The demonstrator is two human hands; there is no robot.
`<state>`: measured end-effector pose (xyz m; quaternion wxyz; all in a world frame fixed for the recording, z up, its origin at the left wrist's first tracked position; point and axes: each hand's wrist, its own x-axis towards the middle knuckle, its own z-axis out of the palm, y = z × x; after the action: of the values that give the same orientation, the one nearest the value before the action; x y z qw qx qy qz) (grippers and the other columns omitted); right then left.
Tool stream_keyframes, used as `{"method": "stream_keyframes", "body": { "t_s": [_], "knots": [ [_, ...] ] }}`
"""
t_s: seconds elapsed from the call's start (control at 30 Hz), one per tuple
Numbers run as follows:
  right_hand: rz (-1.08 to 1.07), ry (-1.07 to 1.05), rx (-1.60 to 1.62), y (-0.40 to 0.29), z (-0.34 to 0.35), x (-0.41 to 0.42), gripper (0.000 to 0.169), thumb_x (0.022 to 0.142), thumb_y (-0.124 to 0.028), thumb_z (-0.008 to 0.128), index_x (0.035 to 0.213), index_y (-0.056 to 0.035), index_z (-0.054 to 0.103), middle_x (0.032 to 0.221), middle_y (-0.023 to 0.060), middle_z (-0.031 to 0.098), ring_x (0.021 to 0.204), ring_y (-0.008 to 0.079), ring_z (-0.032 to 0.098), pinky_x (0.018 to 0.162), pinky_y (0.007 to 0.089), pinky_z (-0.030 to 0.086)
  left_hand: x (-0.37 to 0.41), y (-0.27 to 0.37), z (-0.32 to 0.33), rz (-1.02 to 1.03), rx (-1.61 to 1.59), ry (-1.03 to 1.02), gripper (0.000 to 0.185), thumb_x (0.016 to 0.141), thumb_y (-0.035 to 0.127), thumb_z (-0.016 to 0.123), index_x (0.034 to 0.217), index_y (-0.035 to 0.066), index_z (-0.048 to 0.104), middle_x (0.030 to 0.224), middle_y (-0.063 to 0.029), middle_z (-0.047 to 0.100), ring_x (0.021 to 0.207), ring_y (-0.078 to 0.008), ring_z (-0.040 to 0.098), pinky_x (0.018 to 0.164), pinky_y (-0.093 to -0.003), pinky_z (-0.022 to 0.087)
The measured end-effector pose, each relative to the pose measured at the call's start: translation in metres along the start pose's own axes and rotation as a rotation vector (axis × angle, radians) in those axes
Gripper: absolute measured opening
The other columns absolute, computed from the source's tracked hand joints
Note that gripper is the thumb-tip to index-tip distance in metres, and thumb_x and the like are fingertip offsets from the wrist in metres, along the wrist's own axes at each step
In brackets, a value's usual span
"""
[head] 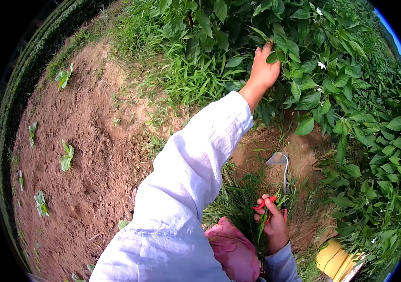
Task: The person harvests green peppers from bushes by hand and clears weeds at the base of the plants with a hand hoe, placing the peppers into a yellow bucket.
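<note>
My left hand (265, 67) reaches into the leafy pepper plants (306, 102) at the top, its fingertips partly hidden among the leaves. What those fingers touch cannot be made out. Low in the view, my right hand (274, 222) is closed around a small bunch of chili peppers. A red chili pepper (265, 202) lies across its fingers, and green chili peppers (261, 224) stick out below. Just beside this hand is a small hand hoe (286, 176) with a metal blade, thin bent neck and red-and-black handle. Whether the hand touches its handle is unclear.
Bare brown soil (94, 148) with young leafy seedlings (67, 157) stretches to the left. Grassy weeds (193, 77) border the pepper plants. A yellow container (330, 259) sits at the lower right, and pink patterned cloth (234, 239) shows between my arms.
</note>
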<state>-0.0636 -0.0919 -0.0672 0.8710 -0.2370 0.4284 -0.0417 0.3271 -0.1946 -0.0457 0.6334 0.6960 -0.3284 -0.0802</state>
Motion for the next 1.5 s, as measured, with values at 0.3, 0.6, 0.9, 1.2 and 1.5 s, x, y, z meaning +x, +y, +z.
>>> {"method": "stream_keyframes", "body": {
  "t_s": [0.3, 0.6, 0.9, 1.2, 1.5],
  "knots": [
    [-0.056, 0.001, 0.044, -0.008, 0.007, 0.002, 0.018, 0.088, -0.018, 0.056, 0.105, -0.0131, 0.055, 0.093, 0.0042, 0.059, 0.067, 0.0111, 0.049, 0.055, 0.0287, 0.043, -0.050, 0.044, 0.085, 0.044, 0.202, -0.058, 0.063, 0.085, 0.040, 0.052, 0.137, 0.010, 0.032, 0.144, -0.0237, 0.015, 0.129, -0.0458, 0.021, 0.104, -0.0575, 0.017],
    [0.006, -0.033, 0.000, -0.011, 0.008, 0.009, 0.020, 0.090, -0.020, 0.052, 0.108, -0.0116, 0.054, 0.095, 0.0068, 0.061, 0.067, 0.0110, 0.052, 0.056, 0.0299, 0.047, -0.058, 0.032, 0.060, 0.154, 0.368, -0.091, 0.060, 0.086, 0.040, 0.051, 0.134, 0.007, 0.036, 0.141, -0.0247, 0.022, 0.126, -0.0437, 0.027, 0.101, -0.0522, 0.024],
    [-0.024, -0.019, -0.843, -0.087, -0.005, -0.016, 0.033, 0.085, -0.030, 0.061, 0.101, -0.0023, 0.058, 0.090, 0.0060, 0.066, 0.062, 0.0090, 0.055, 0.057, 0.0241, 0.047, -0.076, 0.028, 0.037, 0.228, 0.511, -0.109, 0.045, 0.086, 0.032, 0.056, 0.117, 0.001, 0.045, 0.128, -0.0274, 0.038, 0.113, -0.0432, 0.041, 0.095, -0.0438, 0.036],
    [0.005, 0.430, -0.654, -0.094, -0.144, -0.149, 0.024, 0.084, -0.014, 0.063, 0.098, 0.0041, 0.057, 0.083, 0.0101, 0.066, 0.065, 0.0151, 0.062, 0.052, 0.0251, 0.047, -0.110, -0.001, -0.008, 0.298, 0.687, -0.189, 0.041, 0.075, 0.016, 0.059, 0.115, 0.010, 0.051, 0.119, -0.0230, 0.043, 0.094, -0.0416, 0.053, 0.078, -0.0464, 0.047],
    [-0.089, 0.499, -0.394, -0.066, -0.217, -0.207, 0.015, 0.081, -0.011, 0.066, 0.087, 0.0003, 0.059, 0.073, 0.0094, 0.064, 0.059, 0.0158, 0.060, 0.048, 0.0231, 0.045, -0.082, -0.009, 0.001, 0.252, 0.675, -0.296, 0.037, 0.078, 0.012, 0.056, 0.112, -0.003, 0.050, 0.113, -0.0249, 0.050, 0.104, -0.0421, 0.048, 0.088, -0.0404, 0.042]
  ]
}}
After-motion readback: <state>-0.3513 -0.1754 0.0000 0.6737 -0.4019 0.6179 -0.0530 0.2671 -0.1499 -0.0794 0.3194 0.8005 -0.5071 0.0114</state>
